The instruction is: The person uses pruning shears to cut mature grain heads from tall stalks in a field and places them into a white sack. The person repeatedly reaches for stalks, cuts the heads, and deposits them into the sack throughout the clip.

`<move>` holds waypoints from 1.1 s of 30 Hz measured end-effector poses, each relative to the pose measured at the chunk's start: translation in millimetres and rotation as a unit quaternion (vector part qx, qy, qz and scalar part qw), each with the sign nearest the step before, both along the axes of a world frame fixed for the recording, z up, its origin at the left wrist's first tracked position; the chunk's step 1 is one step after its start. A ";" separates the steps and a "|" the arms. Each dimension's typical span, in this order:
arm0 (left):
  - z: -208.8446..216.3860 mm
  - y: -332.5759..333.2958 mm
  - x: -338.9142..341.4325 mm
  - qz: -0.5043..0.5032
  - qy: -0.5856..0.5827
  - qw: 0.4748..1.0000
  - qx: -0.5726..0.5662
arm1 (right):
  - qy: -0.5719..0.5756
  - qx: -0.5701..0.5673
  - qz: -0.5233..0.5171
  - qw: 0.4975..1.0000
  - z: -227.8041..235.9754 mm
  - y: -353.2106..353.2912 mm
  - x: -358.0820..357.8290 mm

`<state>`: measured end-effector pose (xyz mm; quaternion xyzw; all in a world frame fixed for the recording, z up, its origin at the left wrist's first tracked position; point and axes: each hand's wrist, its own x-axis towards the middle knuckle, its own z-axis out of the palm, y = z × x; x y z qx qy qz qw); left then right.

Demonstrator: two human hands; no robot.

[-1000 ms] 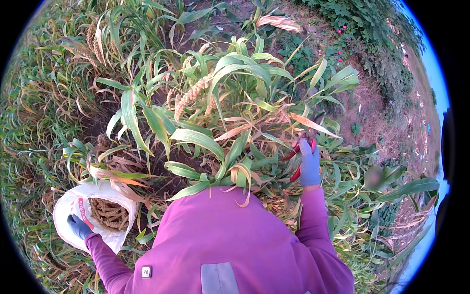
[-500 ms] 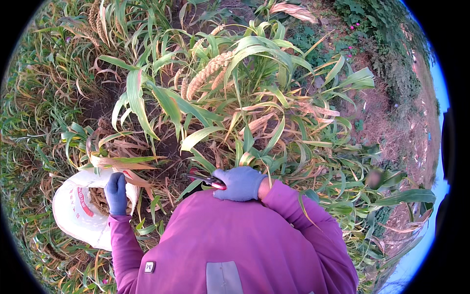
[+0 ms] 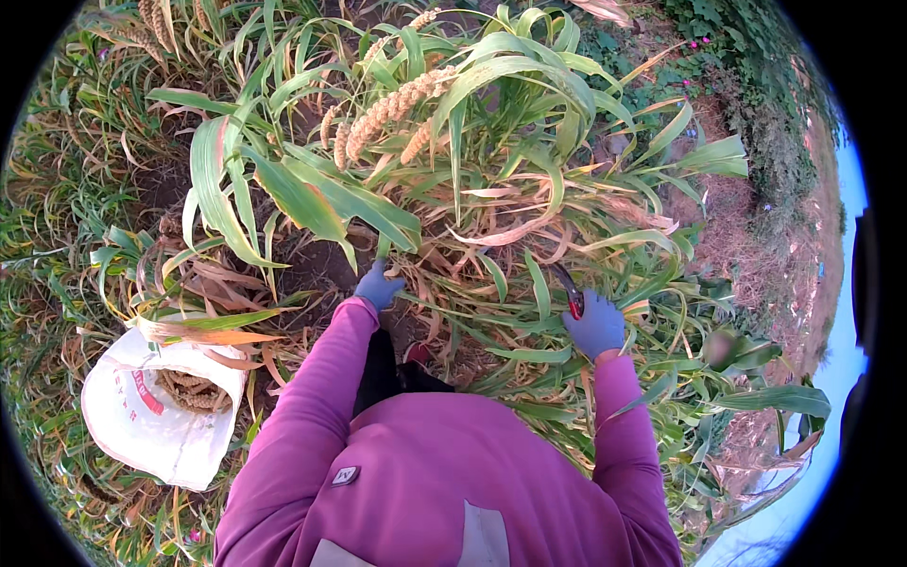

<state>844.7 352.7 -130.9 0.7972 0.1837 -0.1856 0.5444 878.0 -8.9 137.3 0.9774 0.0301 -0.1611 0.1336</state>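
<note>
White sack (image 3: 175,449) bears red print (image 3: 147,393) — purple top (image 3: 453,454), a lettered badge (image 3: 346,475).

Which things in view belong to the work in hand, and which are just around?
Likely in the work:
- red-handled pruning shears, held in the right hand
- green stalk, at the left hand
- millet heads on the plants
- white sack with cut heads

Likely just around:
- pink flowers
- dry leaves beside the sack

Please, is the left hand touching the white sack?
Apart. The head view shows the left hand to the right of the white sack, with dry leaves and soil between them.
</note>
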 end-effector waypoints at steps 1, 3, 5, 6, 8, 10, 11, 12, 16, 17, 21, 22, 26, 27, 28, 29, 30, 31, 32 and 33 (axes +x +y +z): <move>-2.8 -10.7 16.2 0.005 0.021 1.000 0.010 | 0.002 0.003 -0.022 1.000 -1.9 -14.5 -13.5; -42.6 -28.2 41.0 -0.022 0.014 1.000 0.005 | -0.007 0.010 -0.041 0.999 -5.4 -31.0 -27.3; -63.6 -31.3 40.2 -0.022 -0.003 1.000 -0.013 | -0.016 0.022 -0.051 0.998 -9.8 -37.6 -49.7; -67.6 -29.2 35.0 -0.004 -0.022 0.999 -0.034 | -0.014 0.030 -0.071 0.997 -11.0 -42.8 -55.9; -52.0 -27.7 11.9 0.096 -0.067 0.947 -0.298 | -0.011 0.053 -0.107 0.993 -16.3 -49.9 -58.0; 1.4 -6.4 -18.8 0.115 -0.038 0.976 -0.182 | 0.022 0.116 -0.197 0.973 -13.5 -60.0 -54.1; 21.9 5.2 -33.6 0.154 0.005 0.969 -0.194 | 0.037 0.147 -0.237 0.960 -10.7 -66.3 -50.6; 49.8 15.9 -47.5 0.147 0.002 0.979 -0.139 | 0.073 0.207 -0.280 0.935 -7.3 -69.2 -45.4; 88.5 63.9 -98.1 0.148 -0.029 0.989 -0.001 | 0.169 0.452 -0.218 0.848 14.9 -18.9 -37.3; 94.9 72.3 -103.4 0.139 -0.041 0.989 0.025 | 0.217 0.422 -0.178 0.862 29.9 12.7 -36.5; 79.5 89.3 -105.9 0.111 -0.091 0.987 -0.077 | 0.346 0.355 -0.008 0.868 32.8 129.7 -30.7; 94.3 88.9 -94.9 0.105 -0.078 0.988 -0.077 | 0.381 0.316 0.014 0.869 21.0 156.5 -24.2; 103.5 100.1 -82.0 0.057 -0.095 0.988 -0.108 | 0.415 0.194 0.101 0.883 -11.2 249.6 9.0; 105.7 105.8 -78.4 0.031 -0.104 0.991 -0.080 | 0.421 0.190 0.119 0.879 -20.1 266.9 20.9; 109.2 108.2 -76.7 0.050 -0.124 0.984 -0.114 | 0.425 0.186 0.147 0.874 -35.8 279.9 31.1; 114.4 115.9 -71.2 0.034 -0.119 0.985 -0.124 | 0.459 0.189 0.147 0.856 -48.9 289.8 40.5; 120.3 124.1 -67.5 0.020 -0.111 0.985 -0.133 | 0.494 0.194 0.147 0.835 -58.5 299.5 47.6; 123.0 131.1 -65.2 0.005 -0.103 0.984 -0.142 | 0.528 0.197 0.146 0.813 -65.0 306.9 54.7; 92.1 134.5 -69.8 -0.032 -0.229 0.972 -0.046 | 0.561 0.200 0.132 0.792 -57.6 319.3 61.1; 95.4 138.1 -68.1 -0.017 -0.205 0.976 -0.066 | 0.569 0.212 0.131 0.784 -66.5 323.4 64.3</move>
